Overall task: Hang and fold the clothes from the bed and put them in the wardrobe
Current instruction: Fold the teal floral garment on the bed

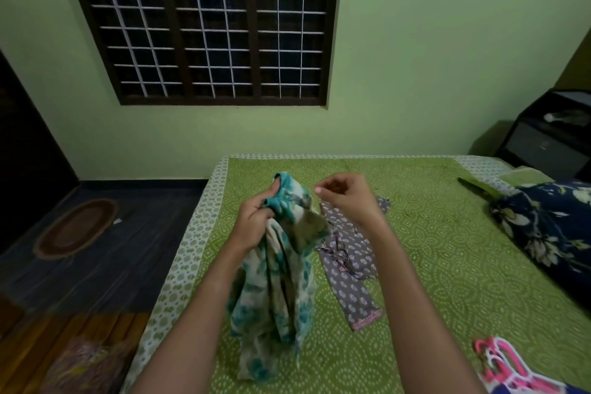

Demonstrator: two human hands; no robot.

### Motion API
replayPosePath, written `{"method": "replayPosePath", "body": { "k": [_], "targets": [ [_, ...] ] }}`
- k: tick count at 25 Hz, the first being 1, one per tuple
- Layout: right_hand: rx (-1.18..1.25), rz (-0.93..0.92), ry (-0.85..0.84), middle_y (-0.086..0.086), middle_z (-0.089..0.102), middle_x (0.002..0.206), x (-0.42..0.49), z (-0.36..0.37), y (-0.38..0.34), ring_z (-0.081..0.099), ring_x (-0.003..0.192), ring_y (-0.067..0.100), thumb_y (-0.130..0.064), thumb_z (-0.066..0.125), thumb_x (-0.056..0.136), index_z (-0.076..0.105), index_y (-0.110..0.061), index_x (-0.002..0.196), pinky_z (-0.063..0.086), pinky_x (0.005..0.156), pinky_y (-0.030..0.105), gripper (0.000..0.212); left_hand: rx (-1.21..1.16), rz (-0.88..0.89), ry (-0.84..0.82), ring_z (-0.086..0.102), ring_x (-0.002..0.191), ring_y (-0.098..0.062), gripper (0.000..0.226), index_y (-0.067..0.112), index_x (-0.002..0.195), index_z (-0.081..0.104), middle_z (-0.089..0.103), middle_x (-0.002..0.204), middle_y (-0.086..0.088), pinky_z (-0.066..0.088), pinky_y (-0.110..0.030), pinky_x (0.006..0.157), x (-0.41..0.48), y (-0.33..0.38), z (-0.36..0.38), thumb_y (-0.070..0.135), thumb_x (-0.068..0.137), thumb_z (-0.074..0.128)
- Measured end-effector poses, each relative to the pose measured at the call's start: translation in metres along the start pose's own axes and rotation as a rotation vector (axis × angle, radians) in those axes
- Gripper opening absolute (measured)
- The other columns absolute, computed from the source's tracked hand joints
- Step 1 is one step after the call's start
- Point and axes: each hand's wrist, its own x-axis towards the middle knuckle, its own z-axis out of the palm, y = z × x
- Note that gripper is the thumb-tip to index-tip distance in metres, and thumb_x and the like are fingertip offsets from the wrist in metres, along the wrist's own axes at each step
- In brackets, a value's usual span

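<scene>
1. Green wall (415,73) with a barred window (204,25). The bed (431,233) in front has a green patterned sheet.
2. Left hand (256,221) grips the bunched top of a teal-and-cream garment (275,281) with its fingers curled into the fabric. The garment's long axis is vertical and its lower end is crumpled on the sheet near the bed's left edge.
3. Right hand (348,198) is raised just beside the garment top with its fingers curled in. Can't tell whether it pinches anything.
4. Grey printed garment (348,265) lies flat on the sheet just right of the held one. Its long axis runs far to near, with the pink hem at the near end.
5. Pink hangers (502,365) are at the near right and a dark floral pillow (550,224) at the far right.
6. The sheet is bare between the grey garment and the pillow.
7. Left of the bed is a dark floor (96,265) with an oval mat (76,227). A black cabinet (550,137) is in the right corner.
</scene>
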Motion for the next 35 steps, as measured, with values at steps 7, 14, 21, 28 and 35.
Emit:
{"method": "replayPosePath", "body": {
  "k": [7, 14, 21, 28, 35],
  "targets": [
    [-0.508, 0.16, -0.211, 0.009, 0.06, 0.115, 0.019, 0.017, 0.029, 0.059, 0.102, 0.028, -0.008, 0.067, 0.081, 0.051, -0.011, 0.118, 0.053, 0.086, 0.042, 0.04, -0.184, 0.067, 0.049, 0.062, 0.086, 0.008, 0.056, -0.004, 0.132, 0.023, 0.066, 0.102, 0.007, 0.047, -0.006, 0.076, 0.007, 0.028, -0.014, -0.027, 0.081, 0.028],
    [-0.299, -0.033, -0.196, -0.003, 0.047, 0.106, 0.008, -0.04, -0.026, 0.06, 0.078, 0.02, 0.01, 0.049, 0.085, 0.04, -0.018, 0.104, 0.052, 0.048, 0.02, 0.035, -0.205, 0.018, 0.196, 0.04, 0.126, -0.017, 0.046, -0.005, 0.139, 0.031, 0.037, 0.144, -0.01, 0.042, -0.011, 0.09, 0.015, 0.025, -0.043, -0.007, 0.094, 0.039],
    [-0.74, -0.263, -0.477, -0.007, 0.032, 0.141, -0.001, -0.047, -0.035, 0.038, 0.12, 0.011, 0.002, 0.05, 0.086, 0.063, -0.028, 0.101, 0.045, 0.091, 0.02, 0.036, -0.402, -0.008, 0.2, 0.056, 0.11, -0.021, 0.043, 0.01, 0.135, 0.04, 0.051, 0.131, -0.011, 0.046, -0.029, 0.098, 0.02, 0.03, -0.038, -0.005, 0.095, 0.038],
    [-0.68, -0.125, -0.399, -0.002, 0.059, 0.083, 0.006, -0.054, -0.009, 0.054, 0.077, 0.017, -0.023, 0.05, 0.094, 0.062, -0.014, 0.08, 0.042, 0.069, 0.029, 0.02, -0.519, -0.019, 0.159, 0.068, 0.078, -0.003, 0.032, 0.012, 0.112, 0.056, 0.073, 0.082, 0.011, 0.054, -0.016, 0.068, 0.015, 0.028, -0.033, -0.005, 0.096, 0.034],
    [0.027, -0.379, -0.102, 0.001, 0.064, 0.072, -0.015, -0.051, -0.043, 0.062, 0.066, 0.025, -0.022, 0.075, 0.068, 0.06, -0.014, 0.074, 0.055, 0.059, 0.033, 0.019, -0.493, -0.001, 0.324, 0.055, 0.09, -0.019, 0.02, 0.017, 0.092, 0.056, 0.06, 0.087, 0.0, 0.047, -0.027, 0.079, 0.018, 0.031, -0.046, 0.021, 0.1, 0.038]
  ]
}}
